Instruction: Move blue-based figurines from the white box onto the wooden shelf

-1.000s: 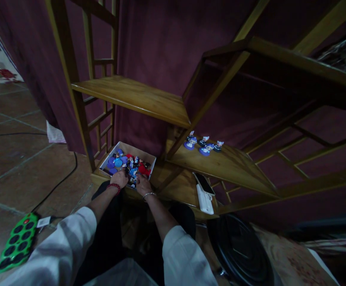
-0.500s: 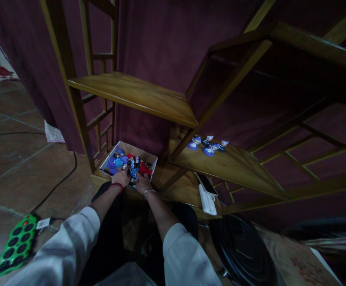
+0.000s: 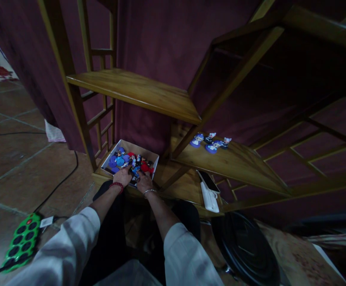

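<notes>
A shallow white box (image 3: 153, 157) on the low shelf holds a heap of small figurines, purple and blue ones (image 3: 120, 161) on the left and red ones (image 3: 146, 167) on the right. Both my hands reach over its near edge. My left hand (image 3: 122, 176), with a red bead bracelet at the wrist, has its fingers closed at a small blue figurine (image 3: 135, 171). From the other side my right hand (image 3: 144, 182), below a silver bangle, closes its fingers on the same figurine. My fingertips are partly hidden among the heap.
Several figurines (image 3: 212, 146) stand on the raised wooden shelf (image 3: 238, 165) to the right. Beneath it lie a phone (image 3: 209, 181) and a white object (image 3: 210, 199). A black round stool (image 3: 246, 248) is at lower right, a green power strip (image 3: 24, 240) on the floor at left.
The view has shifted slightly. Both hands stay in the box at the same spot, with only small finger movement among the figurines.
</notes>
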Available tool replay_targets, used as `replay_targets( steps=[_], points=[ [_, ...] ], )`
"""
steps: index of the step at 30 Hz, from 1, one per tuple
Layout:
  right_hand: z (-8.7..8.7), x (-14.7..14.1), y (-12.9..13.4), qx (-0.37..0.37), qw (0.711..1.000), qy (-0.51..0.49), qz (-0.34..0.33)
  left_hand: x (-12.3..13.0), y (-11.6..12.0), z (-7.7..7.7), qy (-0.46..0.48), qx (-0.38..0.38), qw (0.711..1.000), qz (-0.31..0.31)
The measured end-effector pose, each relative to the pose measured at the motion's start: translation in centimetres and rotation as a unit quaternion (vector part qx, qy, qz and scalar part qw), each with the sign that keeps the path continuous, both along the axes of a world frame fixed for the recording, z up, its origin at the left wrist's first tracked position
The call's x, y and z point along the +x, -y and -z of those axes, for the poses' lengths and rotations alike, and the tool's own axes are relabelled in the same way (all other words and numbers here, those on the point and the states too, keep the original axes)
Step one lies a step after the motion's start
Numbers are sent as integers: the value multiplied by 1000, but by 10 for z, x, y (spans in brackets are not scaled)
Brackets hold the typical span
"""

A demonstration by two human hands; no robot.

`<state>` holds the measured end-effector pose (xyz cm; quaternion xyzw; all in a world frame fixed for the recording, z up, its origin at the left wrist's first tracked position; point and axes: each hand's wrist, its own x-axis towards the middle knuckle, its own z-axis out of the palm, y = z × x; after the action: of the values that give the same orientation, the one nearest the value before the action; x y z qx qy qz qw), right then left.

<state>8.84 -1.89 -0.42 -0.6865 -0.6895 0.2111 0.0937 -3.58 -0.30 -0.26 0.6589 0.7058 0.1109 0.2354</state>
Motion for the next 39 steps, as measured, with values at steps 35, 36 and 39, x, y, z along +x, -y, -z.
replay_targets(
  steps=[35,36,39],
  points=[
    [6,4,0,15,999,-36,23,-6,-10,7,18,77,985,-153],
    [5,4,0,14,999,-36,26,-6,-10,7,16,72,986,-152],
    [5,4,0,11,999,-34,32,-6,-10,6,16,52,989,-135]
  ],
)
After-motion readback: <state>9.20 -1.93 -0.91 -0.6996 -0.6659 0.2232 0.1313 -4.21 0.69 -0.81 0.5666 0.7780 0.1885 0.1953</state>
